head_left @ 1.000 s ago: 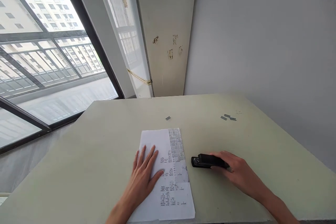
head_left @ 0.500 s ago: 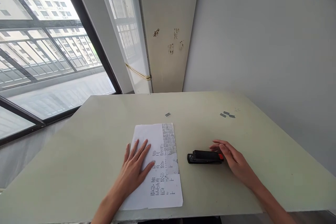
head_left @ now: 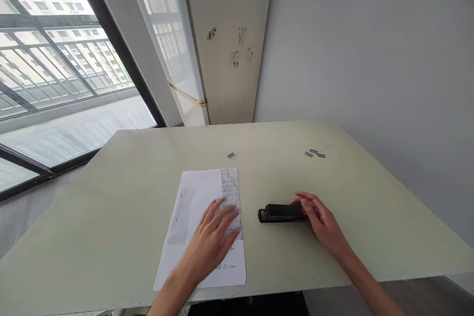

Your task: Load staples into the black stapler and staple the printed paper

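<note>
My left hand (head_left: 212, 237) lies over the printed sheet of paper (head_left: 196, 182), its fingers spread and reaching toward the printed strip along the right side. The hand is open and hides part of the text. To the right, a black stapler (head_left: 283, 211) rests lengthwise on the table, its narrow front pointing left. My right hand (head_left: 321, 219) is closed around its red-marked rear end, with fingers on the far side and the thumb nearer me. The lower part of that grip is hidden.
Several grey strips of staples (head_left: 314, 153) lie at the back right of the pale table (head_left: 111, 207), and a single strip (head_left: 231, 155) sits behind the paper. A worn fridge (head_left: 229, 79) stands beyond the table, with a window (head_left: 66, 59) on the left.
My left hand has slid right across the paper, uncovering a faint grey patch on its left and covering more print. The right hand stays at the stapler's rear; the view has tilted down slightly.
</note>
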### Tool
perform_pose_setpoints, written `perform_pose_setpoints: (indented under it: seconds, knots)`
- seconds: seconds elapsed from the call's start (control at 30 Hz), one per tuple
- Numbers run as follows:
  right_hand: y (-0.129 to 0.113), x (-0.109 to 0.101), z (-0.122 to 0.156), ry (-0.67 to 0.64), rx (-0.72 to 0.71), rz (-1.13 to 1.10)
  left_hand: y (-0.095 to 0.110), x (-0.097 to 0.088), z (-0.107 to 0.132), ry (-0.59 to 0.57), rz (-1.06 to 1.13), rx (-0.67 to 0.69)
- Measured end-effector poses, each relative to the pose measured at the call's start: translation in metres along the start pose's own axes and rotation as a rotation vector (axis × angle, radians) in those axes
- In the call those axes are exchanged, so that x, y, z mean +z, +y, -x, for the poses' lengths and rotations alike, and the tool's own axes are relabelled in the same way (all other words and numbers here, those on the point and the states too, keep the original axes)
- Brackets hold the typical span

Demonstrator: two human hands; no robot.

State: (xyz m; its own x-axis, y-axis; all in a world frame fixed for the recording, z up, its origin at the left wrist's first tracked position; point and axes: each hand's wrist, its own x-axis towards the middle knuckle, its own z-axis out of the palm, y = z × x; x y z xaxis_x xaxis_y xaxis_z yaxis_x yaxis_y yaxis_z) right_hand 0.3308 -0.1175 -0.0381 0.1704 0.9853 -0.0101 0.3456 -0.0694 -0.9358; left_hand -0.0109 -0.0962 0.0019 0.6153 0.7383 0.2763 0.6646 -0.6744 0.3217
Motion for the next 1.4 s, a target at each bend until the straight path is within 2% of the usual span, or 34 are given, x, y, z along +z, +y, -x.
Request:
perform_pose_setpoints:
  seconds: [0.17,0.43,0.6,0.7,0.97,1.1,1.17,1.23,1.33,1.4]
  knots:
    - [0.000,0.002,0.002,0.000,-0.043,0.070,0.019,0.015,-0.027,0.003,0.106,0.009]
    - [0.002,0.004,0.006,0.038,-0.028,0.083,0.031,0.042,-0.061,0.065,0.170,-0.005]
    - [0.000,0.003,0.010,-0.089,-0.091,0.212,0.034,0.049,-0.071,0.067,0.177,0.004]
    - [-0.002,0.003,0.011,-0.091,-0.135,0.279,0.031,0.047,-0.068,0.070,0.173,0.004]
    - [-0.001,0.003,0.010,-0.090,-0.096,0.232,0.006,0.026,-0.047,0.061,0.155,-0.029]
    - [-0.001,0.002,0.011,-0.088,-0.051,0.188,-0.005,0.014,-0.048,0.039,0.160,-0.010]
    - [-0.002,0.002,0.011,-0.080,-0.043,0.167,-0.014,0.010,-0.058,0.053,0.139,-0.052]
    - [-0.004,0.003,0.011,-0.072,-0.036,0.159,-0.028,0.009,-0.078,0.107,0.095,-0.154]
    - [-0.006,0.004,0.010,-0.063,-0.040,0.155,-0.059,0.017,-0.120,0.211,0.028,-0.324]
    - [-0.007,0.005,0.009,-0.059,-0.054,0.152,-0.081,0.026,-0.150,0.230,-0.007,-0.416]
